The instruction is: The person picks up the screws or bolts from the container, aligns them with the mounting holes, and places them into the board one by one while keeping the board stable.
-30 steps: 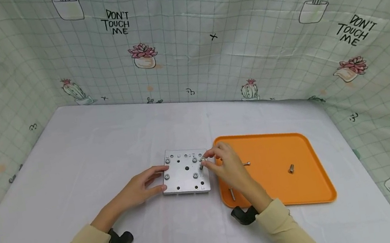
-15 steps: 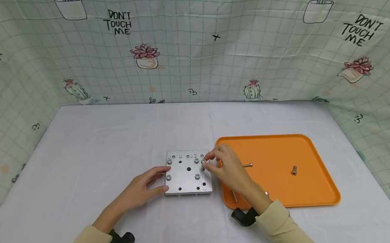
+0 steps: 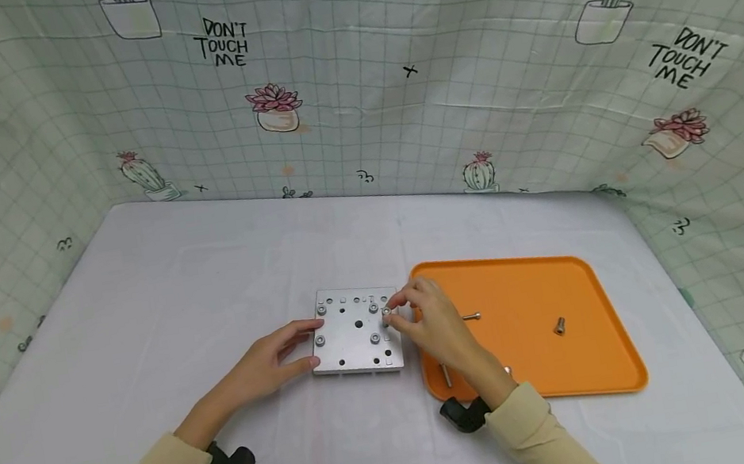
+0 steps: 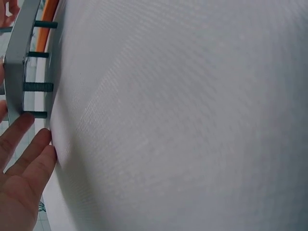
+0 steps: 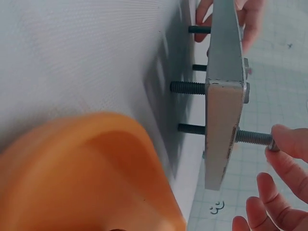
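Observation:
A silver metal plate [image 3: 349, 350] with round holes sits raised off the table, and threaded screw shanks [image 5: 187, 87] stick out of its underside in the right wrist view. Several screw heads [image 3: 375, 337] show on top. My right hand [image 3: 438, 325] pinches a hex socket screw [image 5: 253, 137] by its head between thumb and index finger. Its shank stands out from the plate's top face near the right side, tip at the plate. Straight fingers of my left hand [image 3: 264, 368] touch the plate's left edge, thumb at the near left corner.
An orange tray [image 3: 547, 390] lies just right of the plate, under my right forearm. Several loose screws are in it, one screw [image 3: 559, 327] toward its right side. A patterned cloth [image 3: 345, 51] hangs behind the white table [image 3: 204, 265].
My right hand has brought the pinched screw slightly down toward the plate, and less of its shank shows in the head view. The left hand keeps its place on the edge.

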Tool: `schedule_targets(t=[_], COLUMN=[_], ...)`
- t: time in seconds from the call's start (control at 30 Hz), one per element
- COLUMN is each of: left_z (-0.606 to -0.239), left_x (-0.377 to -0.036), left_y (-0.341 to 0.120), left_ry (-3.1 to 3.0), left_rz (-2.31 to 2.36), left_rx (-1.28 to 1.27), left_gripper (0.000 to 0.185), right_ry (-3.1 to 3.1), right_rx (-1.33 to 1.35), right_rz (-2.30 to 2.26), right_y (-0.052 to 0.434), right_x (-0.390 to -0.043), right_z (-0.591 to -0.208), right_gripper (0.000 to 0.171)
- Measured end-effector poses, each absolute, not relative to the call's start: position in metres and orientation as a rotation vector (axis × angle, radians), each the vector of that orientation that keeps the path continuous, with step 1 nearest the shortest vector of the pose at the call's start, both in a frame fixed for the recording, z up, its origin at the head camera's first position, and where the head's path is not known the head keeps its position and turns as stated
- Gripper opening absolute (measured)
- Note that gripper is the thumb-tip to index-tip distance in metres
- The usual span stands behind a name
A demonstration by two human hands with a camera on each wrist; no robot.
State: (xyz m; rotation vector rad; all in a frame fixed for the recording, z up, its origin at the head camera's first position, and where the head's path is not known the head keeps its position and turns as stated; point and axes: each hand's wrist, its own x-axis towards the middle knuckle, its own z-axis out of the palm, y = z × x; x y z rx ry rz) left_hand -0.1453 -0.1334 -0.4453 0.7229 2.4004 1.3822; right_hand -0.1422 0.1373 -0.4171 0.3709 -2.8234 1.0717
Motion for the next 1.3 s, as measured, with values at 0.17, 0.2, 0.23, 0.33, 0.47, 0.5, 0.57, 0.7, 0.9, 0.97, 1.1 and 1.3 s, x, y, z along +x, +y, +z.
schedule_targets(t=[0.17,0.2,0.23,0.33,0.47,0.5,0.57,0.7,0.9,0.97,1.1,1.3], left_z=[-0.445,-0.445,-0.445,-0.446,-0.445,-0.445,-0.445,-0.446,-0.446,-0.446,-0.445,-0.444], left_x=[-0.145,-0.146,-0.146,-0.146,-0.145,-0.145,-0.145,-0.145,-0.145,-0.145,-0.144,-0.144], left_y=[-0.135,-0.135,-0.135,-0.135,-0.135,-0.135,-0.135,-0.135,-0.135,-0.135,-0.135,-0.135], left_ry=[2.405,2.405,2.403,2.398,2.400,2.402,2.406,2.405,2.395,2.396,2.393,2.386], left_rz=[1.379,1.379,1.380,1.381,1.378,1.378,1.376,1.377,1.388,1.388,1.391,1.394], left_rx=[0.719,0.717,0.717,0.708,0.699,0.698,0.691,0.695,0.706,0.699,0.685,0.681], left_gripper=[0.051,0.051,0.051,0.051,0.052,0.052,0.052,0.051,0.051,0.052,0.052,0.053], right_ry=[-2.832,-2.833,-2.835,-2.849,-2.857,-2.856,-2.860,-2.878,-2.887,-2.887,-2.902,-2.928], right_rx=[0.366,0.364,0.363,0.363,0.368,0.369,0.370,0.369,0.360,0.362,0.357,0.307], right_rz=[1.073,1.073,1.073,1.055,1.032,1.030,1.022,0.999,0.972,0.974,1.001,1.126], right_y=[0.136,0.136,0.136,0.136,0.136,0.136,0.136,0.136,0.136,0.136,0.136,0.143], right_x=[-0.143,-0.143,-0.143,-0.143,-0.143,-0.143,-0.143,-0.142,-0.142,-0.142,-0.141,-0.141], right_z=[-0.421,-0.422,-0.423,-0.426,-0.429,-0.430,-0.430,-0.432,-0.433,-0.433,-0.431,-0.424], right_gripper=[0.014,0.014,0.014,0.014,0.013,0.013,0.012,0.011,0.011,0.012,0.013,0.016])
